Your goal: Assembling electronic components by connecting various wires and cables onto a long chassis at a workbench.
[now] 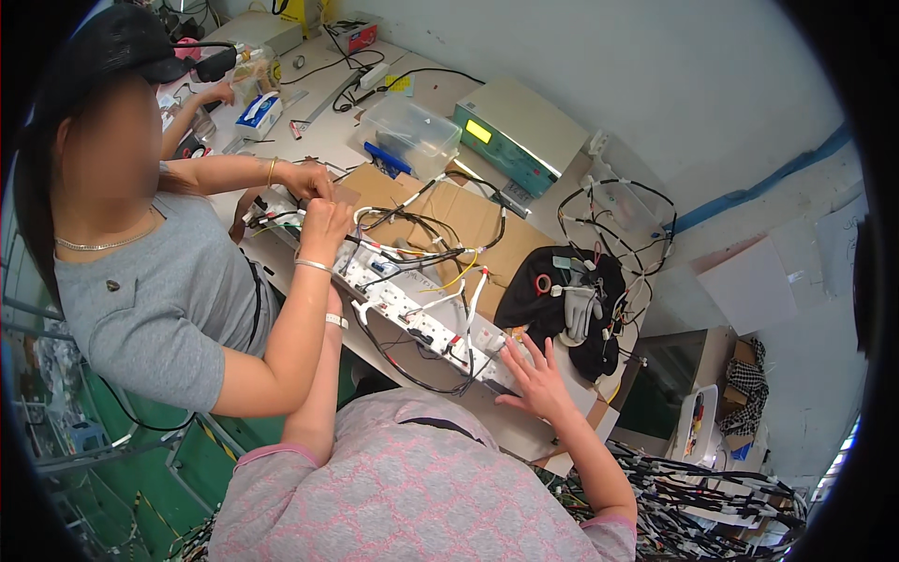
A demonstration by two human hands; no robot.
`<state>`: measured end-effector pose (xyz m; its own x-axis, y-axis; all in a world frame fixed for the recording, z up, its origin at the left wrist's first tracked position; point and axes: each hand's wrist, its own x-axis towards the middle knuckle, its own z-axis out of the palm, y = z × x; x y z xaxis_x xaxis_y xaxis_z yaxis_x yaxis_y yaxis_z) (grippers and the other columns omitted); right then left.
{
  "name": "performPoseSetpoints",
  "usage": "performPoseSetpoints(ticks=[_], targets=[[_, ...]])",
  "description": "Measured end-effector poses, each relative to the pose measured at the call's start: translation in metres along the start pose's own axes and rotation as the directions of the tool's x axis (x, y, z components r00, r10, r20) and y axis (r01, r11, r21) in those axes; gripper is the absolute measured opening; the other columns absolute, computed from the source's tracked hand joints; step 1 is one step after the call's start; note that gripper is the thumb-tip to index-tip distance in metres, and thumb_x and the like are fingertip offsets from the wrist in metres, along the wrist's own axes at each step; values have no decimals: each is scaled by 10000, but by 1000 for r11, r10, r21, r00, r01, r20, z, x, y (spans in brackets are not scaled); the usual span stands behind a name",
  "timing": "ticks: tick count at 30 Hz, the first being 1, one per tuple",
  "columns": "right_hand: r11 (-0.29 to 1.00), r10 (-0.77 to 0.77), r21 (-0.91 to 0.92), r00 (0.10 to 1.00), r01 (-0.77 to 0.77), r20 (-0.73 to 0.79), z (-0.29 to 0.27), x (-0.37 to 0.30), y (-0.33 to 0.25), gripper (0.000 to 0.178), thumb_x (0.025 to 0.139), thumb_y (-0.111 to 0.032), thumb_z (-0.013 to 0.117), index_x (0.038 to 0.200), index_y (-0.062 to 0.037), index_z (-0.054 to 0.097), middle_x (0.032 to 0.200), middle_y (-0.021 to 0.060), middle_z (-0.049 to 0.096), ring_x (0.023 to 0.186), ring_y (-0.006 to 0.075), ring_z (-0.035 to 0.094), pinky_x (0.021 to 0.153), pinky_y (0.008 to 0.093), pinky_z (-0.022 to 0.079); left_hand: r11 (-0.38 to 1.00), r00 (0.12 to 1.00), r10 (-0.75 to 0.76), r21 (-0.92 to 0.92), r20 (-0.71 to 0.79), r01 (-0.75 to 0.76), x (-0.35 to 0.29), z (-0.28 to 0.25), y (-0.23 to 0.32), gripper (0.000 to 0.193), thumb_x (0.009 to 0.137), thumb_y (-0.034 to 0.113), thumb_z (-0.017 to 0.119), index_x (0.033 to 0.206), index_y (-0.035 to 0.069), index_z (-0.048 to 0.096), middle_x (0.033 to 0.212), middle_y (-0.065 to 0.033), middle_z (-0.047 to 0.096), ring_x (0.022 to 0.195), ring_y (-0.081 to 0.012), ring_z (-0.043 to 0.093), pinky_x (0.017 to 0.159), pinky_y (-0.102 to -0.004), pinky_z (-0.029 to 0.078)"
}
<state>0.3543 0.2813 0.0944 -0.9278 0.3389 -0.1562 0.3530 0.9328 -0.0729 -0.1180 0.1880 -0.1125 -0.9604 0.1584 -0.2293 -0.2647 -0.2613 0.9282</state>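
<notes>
My right hand (pixel 536 379) is open, fingers spread, at the right end of a long white wiring board (pixel 403 314). A wire harness (pixel 426 244) with black, white and yellow wires is looped over the board. My left hand (pixel 334 303) is mostly hidden behind a co-worker's forearm, and its fingers do not show; a white band circles the wrist below it. The co-worker's hands (pixel 323 211) are close together at the board's left end, on something too small to make out.
Behind the board lies cardboard (pixel 520 239), with a clear plastic box (pixel 409 131) and a grey instrument box (pixel 520 126) beyond. A black cloth (pixel 524 290) with grey gloves (pixel 582 314) sits at the right. Bundled cables (pixel 702 496) fill the lower right. The co-worker stands close on my left.
</notes>
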Motion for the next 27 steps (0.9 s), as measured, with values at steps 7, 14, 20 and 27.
performPoseSetpoints(ticks=[7,14,20,27], targets=[[994,-107,-22,987,106,-118,10,7,15,920,742,-541,750,1462,-58,442,1544,90,409,1447,303,341,1186,625,109,946,983,168,293,-67,-142,79,47,51,425,1013,270,546,1223,-97,590,1238,-211,636,1082,-329,605,956,-383,460],[997,-62,39,998,62,0,8,-1,21,996,778,-737,594,1510,-95,384,1585,67,348,1487,332,248,1179,647,38,810,938,342,523,-55,-264,-43,18,26,432,1005,242,557,1234,-123,581,1265,-248,629,1110,-363,600,970,-402,449],[997,-65,39,997,63,42,8,1,18,1063,756,-823,523,1525,-107,359,1597,75,321,1499,347,206,1176,649,16,763,905,413,579,-96,-287,-40,6,20,453,1042,277,479,1253,-109,589,1263,-180,630,1072,-316,567,990,-392,418],[997,-32,66,999,29,40,3,3,17,1051,750,-828,527,1529,-143,359,1590,77,332,1488,345,230,1177,649,21,845,956,291,479,-40,-237,-44,8,23,419,1053,223,440,1291,-100,559,1314,-228,598,1148,-312,564,1009,-395,418]])
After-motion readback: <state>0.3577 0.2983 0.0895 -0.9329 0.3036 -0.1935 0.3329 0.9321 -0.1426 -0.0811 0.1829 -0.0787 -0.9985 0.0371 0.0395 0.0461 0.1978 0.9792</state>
